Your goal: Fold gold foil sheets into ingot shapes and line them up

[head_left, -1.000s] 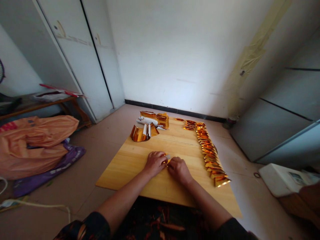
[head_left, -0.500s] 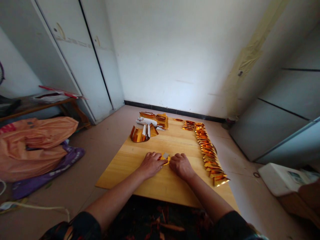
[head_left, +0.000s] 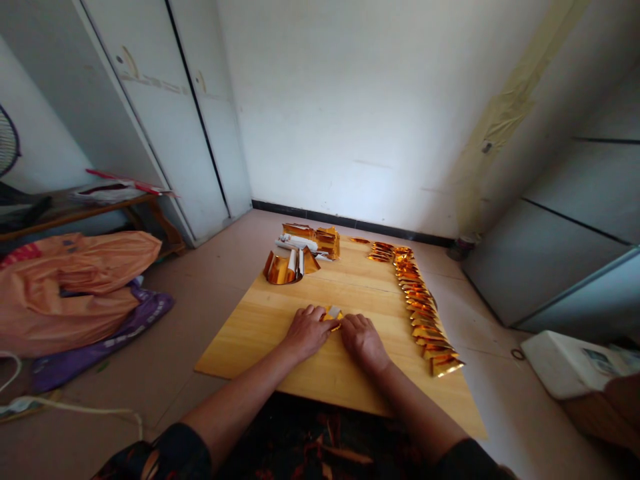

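Observation:
A small piece of gold foil paper (head_left: 334,312) with a pale grey patch on top lies on the wooden board between my hands. My left hand (head_left: 306,333) grips its left side, thumb resting over the front edge. Curled fingers of my right hand (head_left: 365,343) press at the paper's right end; the fingertips are partly hidden. To the right runs a long row of folded gold foil papers (head_left: 420,307), overlapping one another. Curled gold sheets (head_left: 283,269) stand at the board's left, and behind them is a stack of gold and white paper (head_left: 327,241).
The wooden board (head_left: 240,340) reaches close to my lap. An orange bag (head_left: 100,273) and a purple bag (head_left: 105,353) lie on the floor at left. Grey cabinets flank both sides. A white box (head_left: 570,363) stands at right, with a wall beyond the board.
The view has shifted slightly, so everything sits a little further right. Both hands stay at the gold foil paper, with my right fingers slightly rearranged at its edge.

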